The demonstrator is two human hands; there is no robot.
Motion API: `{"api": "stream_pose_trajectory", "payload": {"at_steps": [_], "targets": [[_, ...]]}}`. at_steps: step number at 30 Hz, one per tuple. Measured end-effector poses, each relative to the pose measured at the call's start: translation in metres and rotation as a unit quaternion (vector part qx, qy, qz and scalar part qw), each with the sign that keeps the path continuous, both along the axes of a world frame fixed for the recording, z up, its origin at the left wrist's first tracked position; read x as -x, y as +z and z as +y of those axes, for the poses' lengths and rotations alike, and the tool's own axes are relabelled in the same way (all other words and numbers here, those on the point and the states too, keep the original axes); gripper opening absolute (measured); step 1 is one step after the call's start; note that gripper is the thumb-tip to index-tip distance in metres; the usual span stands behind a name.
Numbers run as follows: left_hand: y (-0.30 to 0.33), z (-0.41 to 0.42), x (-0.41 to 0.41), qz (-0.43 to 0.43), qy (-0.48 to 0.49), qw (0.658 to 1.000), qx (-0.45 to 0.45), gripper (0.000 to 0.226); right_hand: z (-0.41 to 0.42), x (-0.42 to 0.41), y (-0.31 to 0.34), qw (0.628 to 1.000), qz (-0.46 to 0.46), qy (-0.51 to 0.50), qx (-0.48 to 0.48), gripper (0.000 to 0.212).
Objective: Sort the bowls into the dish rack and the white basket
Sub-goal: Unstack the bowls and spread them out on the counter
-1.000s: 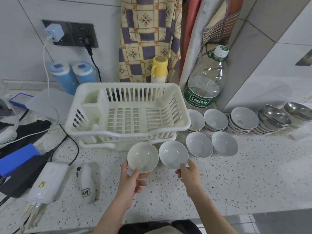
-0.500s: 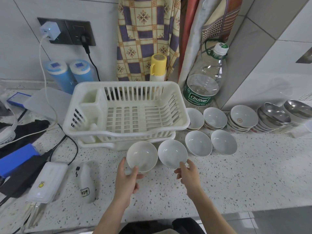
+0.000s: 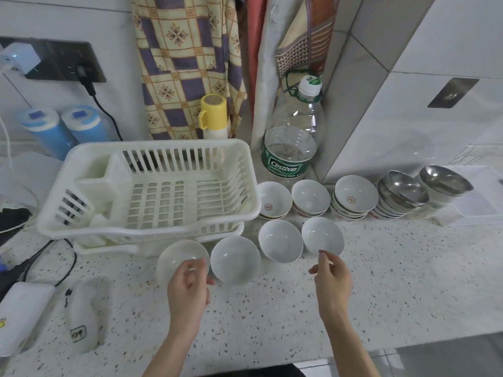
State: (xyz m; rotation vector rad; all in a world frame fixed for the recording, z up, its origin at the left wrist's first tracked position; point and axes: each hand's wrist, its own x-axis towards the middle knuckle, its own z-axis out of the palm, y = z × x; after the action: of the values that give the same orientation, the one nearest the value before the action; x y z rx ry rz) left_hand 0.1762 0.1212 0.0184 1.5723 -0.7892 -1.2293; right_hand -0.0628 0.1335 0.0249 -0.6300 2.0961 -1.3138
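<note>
White ceramic bowls are lying loose on the speckled counter in the head view, the only view on hand: four in a front row, the leftmost bowl and second bowl sitting just before the white basket, the third bowl and fourth bowl further right. Behind them, stacked bowls and steel bowls are waiting along the wall, beside a water bottle. The basket is holding no bowls; no separate dish rack is clearly showing. The left hand is curling its fingers over the leftmost bowl's near rim, apparently pinching it, though blur is obscuring the contact. The right hand is hovering with fingers loosely bent, holding nothing, fingertips just short of the fourth bowl. Judged step: the first pickups. Next move is calling for a firm rim grip and a lift over the basket wall.
</note>
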Motion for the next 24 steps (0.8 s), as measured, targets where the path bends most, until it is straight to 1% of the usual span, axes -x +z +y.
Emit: {"api": "stream_pose_trajectory", "payload": {"at_steps": [3,5,8,10,12,14,15,16,19,22,24], "targets": [[0.015,-0.012,0.043,0.035,-0.003,0.999,0.016,0.007,-0.014,0.039,0.013,1.0,-0.005,-0.011,-0.004,0.019],[0.022,-0.024,0.071,0.037,-0.009,0.999,0.017,0.007,-0.025,0.063,0.021,1.0,-0.013,-0.018,0.001,0.017],[0.024,-0.043,0.107,0.044,-0.051,0.998,-0.005,0.009,-0.044,0.098,0.029,1.0,-0.019,-0.014,-0.002,0.018],[0.022,-0.056,0.125,0.046,-0.086,0.994,-0.038,0.013,-0.06,0.116,0.027,0.999,-0.031,0.022,-0.033,0.016],[0.021,-0.07,0.141,0.046,-0.106,0.99,-0.079,0.023,-0.077,0.126,0.023,0.993,-0.042,0.073,-0.078,0.012],[0.02,-0.085,0.153,0.042,-0.099,0.988,-0.112,0.035,-0.092,0.131,0.017,0.985,-0.033,0.123,-0.114,0.013],[0.019,-0.092,0.158,0.036,-0.091,0.987,-0.126,0.038,-0.099,0.132,0.013,0.979,-0.018,0.153,-0.133,0.012],[0.017,-0.099,0.162,0.028,-0.084,0.987,-0.137,0.038,-0.105,0.132,0.01,0.971,-0.003,0.184,-0.153,0.015],[0.01,-0.116,0.169,0.017,-0.064,0.983,-0.173,0.024,-0.123,0.132,0.001,0.95,0.025,0.245,-0.193,0.022],[0.004,-0.129,0.174,0.011,-0.048,0.978,-0.202,0.012,-0.141,0.132,-0.009,0.938,0.046,0.26,-0.223,0.031],[0.0,-0.137,0.174,-0.002,-0.047,0.976,-0.214,0.01,-0.151,0.132,-0.014,0.929,0.065,0.266,-0.247,0.04]]}}
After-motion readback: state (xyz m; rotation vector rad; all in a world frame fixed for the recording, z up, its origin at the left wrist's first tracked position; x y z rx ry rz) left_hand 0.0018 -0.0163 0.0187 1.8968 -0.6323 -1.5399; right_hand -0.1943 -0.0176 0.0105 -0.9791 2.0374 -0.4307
